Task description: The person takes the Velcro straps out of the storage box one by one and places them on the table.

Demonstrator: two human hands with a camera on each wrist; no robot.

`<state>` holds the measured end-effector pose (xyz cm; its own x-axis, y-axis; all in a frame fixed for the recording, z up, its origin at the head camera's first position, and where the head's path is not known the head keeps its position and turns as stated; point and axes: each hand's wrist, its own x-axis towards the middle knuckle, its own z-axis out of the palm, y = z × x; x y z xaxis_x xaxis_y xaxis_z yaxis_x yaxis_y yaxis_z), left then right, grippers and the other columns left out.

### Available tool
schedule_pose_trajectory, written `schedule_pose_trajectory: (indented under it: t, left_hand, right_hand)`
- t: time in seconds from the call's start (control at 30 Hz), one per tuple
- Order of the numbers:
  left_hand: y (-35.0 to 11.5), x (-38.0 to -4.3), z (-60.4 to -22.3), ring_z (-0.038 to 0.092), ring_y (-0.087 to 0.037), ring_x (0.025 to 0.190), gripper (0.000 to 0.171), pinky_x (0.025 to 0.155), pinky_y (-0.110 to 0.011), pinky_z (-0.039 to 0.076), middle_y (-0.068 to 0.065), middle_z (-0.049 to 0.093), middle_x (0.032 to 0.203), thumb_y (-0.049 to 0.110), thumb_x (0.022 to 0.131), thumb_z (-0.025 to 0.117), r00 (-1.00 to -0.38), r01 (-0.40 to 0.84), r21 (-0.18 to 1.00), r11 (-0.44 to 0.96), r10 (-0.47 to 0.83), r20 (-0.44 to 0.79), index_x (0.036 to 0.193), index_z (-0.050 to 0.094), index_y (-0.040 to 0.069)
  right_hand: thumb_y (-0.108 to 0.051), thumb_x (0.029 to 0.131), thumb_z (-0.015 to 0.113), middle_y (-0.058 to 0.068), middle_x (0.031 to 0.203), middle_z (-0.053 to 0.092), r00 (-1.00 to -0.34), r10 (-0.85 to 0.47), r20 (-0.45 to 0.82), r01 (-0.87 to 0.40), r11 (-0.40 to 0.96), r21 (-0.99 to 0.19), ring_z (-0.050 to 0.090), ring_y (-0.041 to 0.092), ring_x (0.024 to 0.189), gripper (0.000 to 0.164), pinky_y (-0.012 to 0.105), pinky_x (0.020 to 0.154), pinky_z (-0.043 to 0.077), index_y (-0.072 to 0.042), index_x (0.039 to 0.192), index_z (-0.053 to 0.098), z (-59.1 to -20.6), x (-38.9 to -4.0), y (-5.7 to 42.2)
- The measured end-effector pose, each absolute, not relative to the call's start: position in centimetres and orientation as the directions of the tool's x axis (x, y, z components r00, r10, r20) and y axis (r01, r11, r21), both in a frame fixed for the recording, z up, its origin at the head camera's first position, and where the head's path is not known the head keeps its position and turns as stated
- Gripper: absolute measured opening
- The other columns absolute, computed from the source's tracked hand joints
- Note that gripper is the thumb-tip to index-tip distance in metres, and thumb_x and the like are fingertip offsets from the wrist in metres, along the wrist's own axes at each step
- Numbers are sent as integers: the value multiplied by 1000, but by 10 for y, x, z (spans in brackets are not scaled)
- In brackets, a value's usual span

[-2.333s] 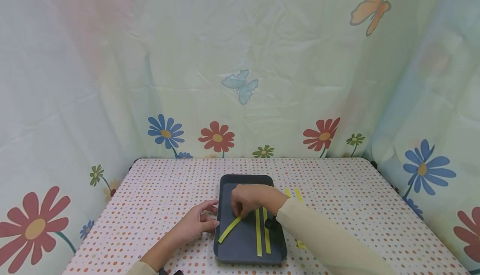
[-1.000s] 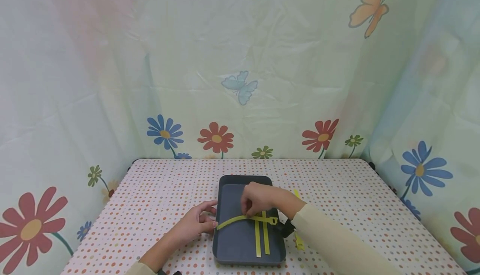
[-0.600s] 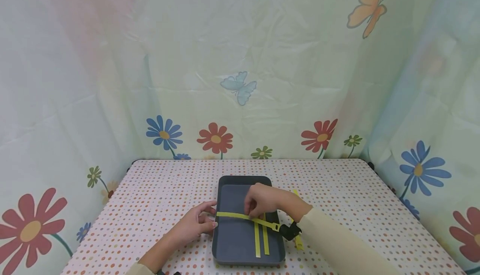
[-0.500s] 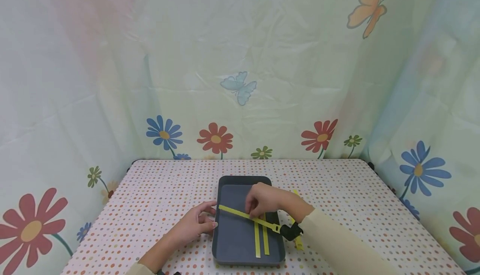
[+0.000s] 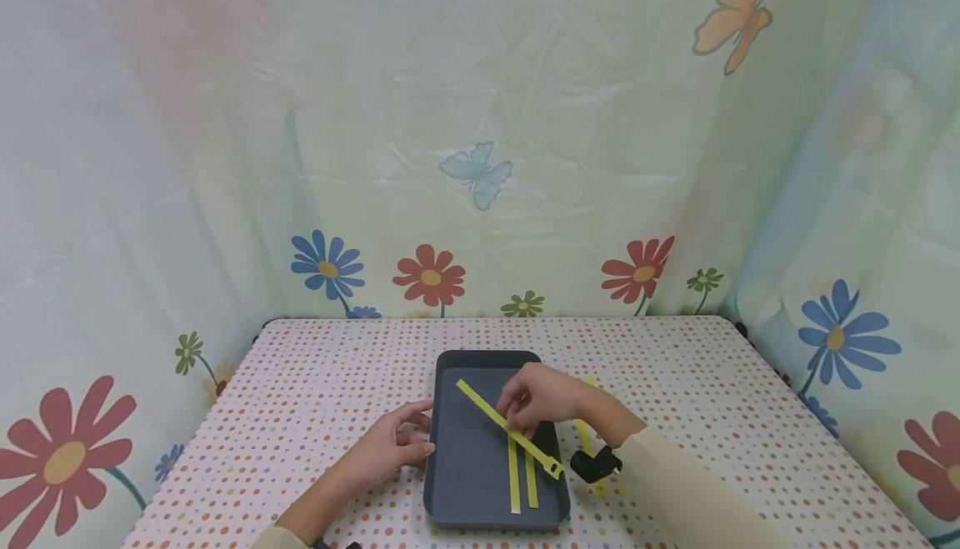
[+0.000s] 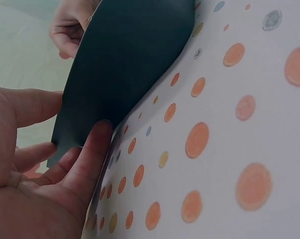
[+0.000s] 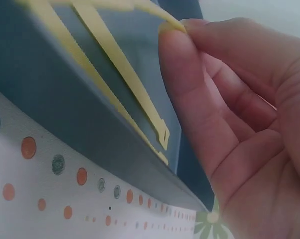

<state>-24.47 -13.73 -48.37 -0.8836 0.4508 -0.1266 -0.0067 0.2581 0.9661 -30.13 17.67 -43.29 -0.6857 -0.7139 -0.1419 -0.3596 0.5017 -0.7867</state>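
Note:
A dark grey tray stands on the dotted table. My right hand pinches a yellow cable tie with a slotted end, between thumb and fingertip in the right wrist view. The tie slants over the tray, its slotted end toward the near right wall. Beneath it, two more yellow cable ties lie lengthwise, side by side, on the tray's right half. My left hand rests at the tray's left side; its relaxed fingers touch the outer wall in the left wrist view.
Just right of the tray, more yellow ties lie on the dotted tablecloth, partly hidden by my right wrist. A flowered curtain hangs behind and on both sides.
My right hand has moved right, turning the pinched cable tie from crosswise to slanting, its far end swinging away from the left wall. The left hand stays at the tray.

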Motion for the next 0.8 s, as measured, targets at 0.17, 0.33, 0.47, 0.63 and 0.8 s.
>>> schedule_pose_trajectory:
  t: [0.17,0.33,0.47,0.63,0.8]
  left_hand:
    - [-138,-244,-484,72,-19,93,68,70,-28,51,-18,54,134,13,97,69,-881,-3,968,253,457,-122,156,38,4]
    - [-138,-244,-483,72,-18,92,68,67,-27,50,-19,54,134,13,97,69,-883,6,964,265,453,-119,156,38,4]
    - [-139,-244,-484,73,-19,92,67,67,-27,50,-19,54,134,13,97,68,-885,13,962,271,452,-116,156,38,3]
    - [-139,-245,-485,73,-19,93,68,66,-27,50,-19,54,136,14,97,68,-884,16,960,280,452,-117,157,38,4]
    - [-139,-245,-484,73,-19,93,67,67,-28,49,-18,54,136,15,97,68,-882,10,959,283,454,-126,157,38,5]
  right_hand:
    - [-2,89,76,7,84,77,-695,-711,-105,-338,452,-825,74,17,69,22,34,65,62,-3,111,76,-436,-300,183]
    - [-3,91,74,8,87,78,-730,-678,-83,-303,431,-850,75,20,71,28,36,67,62,-3,119,74,-439,-296,189]
    - [-6,92,74,9,89,78,-756,-651,-70,-270,407,-873,75,22,73,31,37,69,62,-2,123,72,-441,-294,192]
    - [-9,92,76,11,90,77,-780,-624,-52,-231,364,-902,75,24,75,38,39,70,63,1,128,69,-442,-290,194]
    - [-9,92,76,13,91,76,-815,-579,-27,-203,329,-922,75,24,74,41,39,70,63,3,130,66,-446,-285,199]
